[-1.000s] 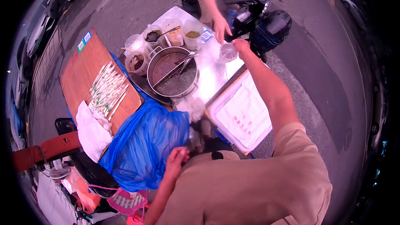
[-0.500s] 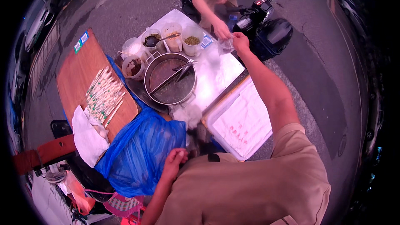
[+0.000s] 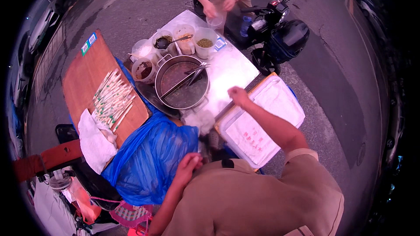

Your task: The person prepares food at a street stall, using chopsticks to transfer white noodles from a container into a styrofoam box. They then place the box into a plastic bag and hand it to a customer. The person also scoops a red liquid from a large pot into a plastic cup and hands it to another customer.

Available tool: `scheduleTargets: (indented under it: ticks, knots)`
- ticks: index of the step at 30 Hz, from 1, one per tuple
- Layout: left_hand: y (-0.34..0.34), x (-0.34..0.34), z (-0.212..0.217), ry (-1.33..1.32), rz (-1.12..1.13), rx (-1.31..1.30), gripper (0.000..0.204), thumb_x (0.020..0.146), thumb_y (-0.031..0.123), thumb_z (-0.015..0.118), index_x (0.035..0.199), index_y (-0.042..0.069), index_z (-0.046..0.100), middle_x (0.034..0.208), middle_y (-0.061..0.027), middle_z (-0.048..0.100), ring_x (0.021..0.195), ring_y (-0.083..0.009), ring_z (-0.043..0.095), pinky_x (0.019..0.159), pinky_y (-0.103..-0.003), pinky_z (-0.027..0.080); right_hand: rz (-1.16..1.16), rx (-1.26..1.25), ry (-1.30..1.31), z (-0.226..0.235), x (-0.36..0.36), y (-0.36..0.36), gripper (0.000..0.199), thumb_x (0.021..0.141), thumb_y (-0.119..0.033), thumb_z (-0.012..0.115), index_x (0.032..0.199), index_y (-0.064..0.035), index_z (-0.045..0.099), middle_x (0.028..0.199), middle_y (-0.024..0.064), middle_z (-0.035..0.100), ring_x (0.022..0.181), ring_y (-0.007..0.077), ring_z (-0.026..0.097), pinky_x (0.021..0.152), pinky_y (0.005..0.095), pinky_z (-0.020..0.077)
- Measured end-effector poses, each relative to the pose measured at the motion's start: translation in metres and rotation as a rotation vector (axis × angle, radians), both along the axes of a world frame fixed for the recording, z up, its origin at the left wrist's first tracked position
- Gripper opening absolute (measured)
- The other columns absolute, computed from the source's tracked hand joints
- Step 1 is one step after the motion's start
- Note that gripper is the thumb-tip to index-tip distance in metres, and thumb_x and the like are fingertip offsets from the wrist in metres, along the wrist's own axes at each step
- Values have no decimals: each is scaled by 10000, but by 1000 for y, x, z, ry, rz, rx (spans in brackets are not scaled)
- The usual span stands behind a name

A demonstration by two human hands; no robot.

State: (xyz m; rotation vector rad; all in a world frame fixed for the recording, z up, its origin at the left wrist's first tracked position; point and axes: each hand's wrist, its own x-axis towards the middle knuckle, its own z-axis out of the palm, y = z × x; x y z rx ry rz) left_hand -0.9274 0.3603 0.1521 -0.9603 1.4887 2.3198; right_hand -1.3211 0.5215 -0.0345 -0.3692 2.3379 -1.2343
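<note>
My right hand is above the near right edge of the white tabletop, beside a cloth-covered tray. Its fingers are curled in, with nothing seen in them. My left hand hangs loosely closed next to a blue plastic bag, apparently without anything in it. On the table stands a round divided metal pot of dark broth, with metal tongs across its divider. Beyond the table, a person's hands hold a small clear plastic bag.
Seasoning tubs line the pot's far side, one with a ladle. Many skewers lie on a wooden board at left, by a white cloth. A black scooter is parked behind the table.
My right hand has let go of the clear bag and drawn back toward me, above the table's edge. The other person has pulled the bag to their body. My left hand has hardly moved.
</note>
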Motion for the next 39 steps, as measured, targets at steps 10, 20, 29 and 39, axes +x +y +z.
scheduleTargets:
  ticks: [10, 20, 29, 39]
  knots:
    - [4, -8, 3, 18, -112, 16, 290, 1036, 260, 546, 1220, 41, 594, 1106, -63, 654, 948, -139, 616, 846, -289, 492, 57, 112, -53, 31, 147, 69, 212, 902, -136, 643, 1065, -3, 674, 948, 153, 693, 853, 234, 662, 789, 358, 535]
    - [6, 3, -8, 138, -261, 55, 271, 1036, 249, 549, 1232, 67, 594, 1137, -51, 643, 967, -136, 610, 858, -293, 486, -59, 526, 546, 65, 210, 141, 541, 816, -180, 697, 1284, 33, 527, 1304, 260, 517, 1196, 451, 479, 1042, 497, 410]
    - [21, 39, -28, 137, -420, 44, 291, 996, 257, 609, 1202, 52, 612, 1072, -51, 638, 935, -145, 622, 866, -300, 494, -1, 887, 324, 36, 241, 162, 829, 896, -443, 624, 1520, -3, 301, 1621, 207, 188, 1337, 678, 220, 991, 719, 397]
    - [25, 71, -22, 139, -429, -15, 303, 1002, 271, 599, 1210, 51, 609, 1065, -49, 635, 936, -145, 623, 869, -304, 495, -11, 900, 260, 38, 242, 156, 884, 885, -461, 637, 1539, -2, 261, 1645, 158, 149, 1332, 711, 177, 970, 716, 425]
